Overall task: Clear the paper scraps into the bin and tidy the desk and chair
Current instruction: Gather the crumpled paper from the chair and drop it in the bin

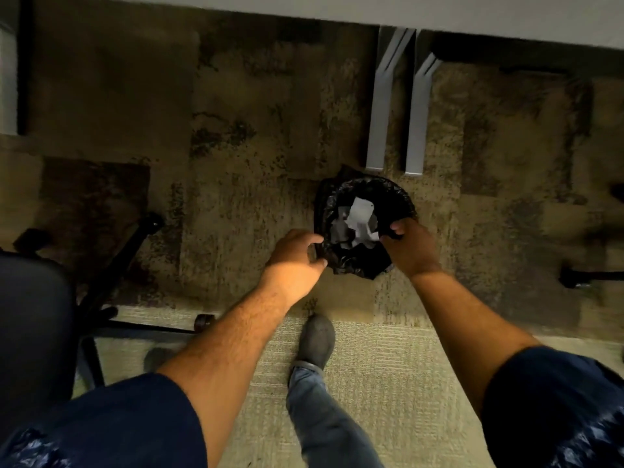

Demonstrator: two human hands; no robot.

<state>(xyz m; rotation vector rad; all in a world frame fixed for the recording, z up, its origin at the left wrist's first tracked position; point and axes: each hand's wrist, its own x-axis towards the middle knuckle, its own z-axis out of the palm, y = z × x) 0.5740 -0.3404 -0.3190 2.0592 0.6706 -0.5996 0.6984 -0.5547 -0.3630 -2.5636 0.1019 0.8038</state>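
Note:
A small round bin (pixel 388 194) lined with a black plastic bag stands on the carpet below the desk edge. White and grey paper scraps (pixel 359 217) lie inside it. My left hand (pixel 297 261) grips the bin's left rim and bag. My right hand (pixel 410 246) holds the right rim, thumb hooked over the edge. The desk (pixel 439 11) shows only as a pale strip along the top. The dark office chair (pixel 30 315) is at the left, its seat near my left arm.
Two grey metal desk legs (pixel 398 106) stand just behind the bin. The chair's wheeled base (pixel 141 238) spreads over the carpet at left. My shoe (pixel 315 342) is planted in front of the bin. Another dark caster (pixel 574 278) sits at the right edge.

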